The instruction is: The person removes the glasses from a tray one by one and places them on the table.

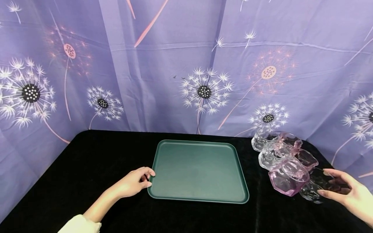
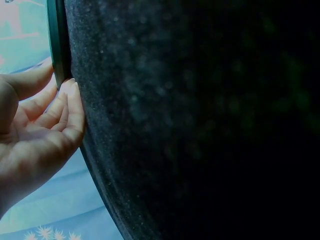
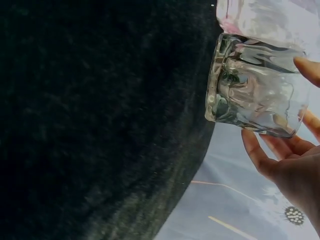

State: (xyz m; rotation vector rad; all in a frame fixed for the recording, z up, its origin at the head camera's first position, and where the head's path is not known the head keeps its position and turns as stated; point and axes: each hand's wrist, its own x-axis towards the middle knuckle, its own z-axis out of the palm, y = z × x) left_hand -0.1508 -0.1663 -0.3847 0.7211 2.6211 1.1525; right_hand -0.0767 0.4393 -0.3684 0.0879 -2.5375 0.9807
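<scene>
In the head view, a dark green tray [image 1: 198, 171] lies flat on the black-covered table. My left hand [image 1: 137, 183] pinches the tray's left rim; the left wrist view has the tray edge [image 2: 59, 45] between thumb and fingers. At the right side, my right hand [image 1: 344, 191] holds the nearest clear glass [image 1: 311, 191], which stands upright on the table. From the right wrist, the glass [image 3: 255, 90] has wavy, thick walls, with fingers on one side and the thumb on the other, near the rim. A pink-purple glass [image 1: 288, 178] is right beside it.
Behind the purple glass, several more clear and pinkish glasses [image 1: 268, 157] are clustered toward the table's back right corner. The black cloth [image 1: 116, 152] covers the table. A purple curtain with dandelion prints [image 1: 163, 81] hangs along the back and sides.
</scene>
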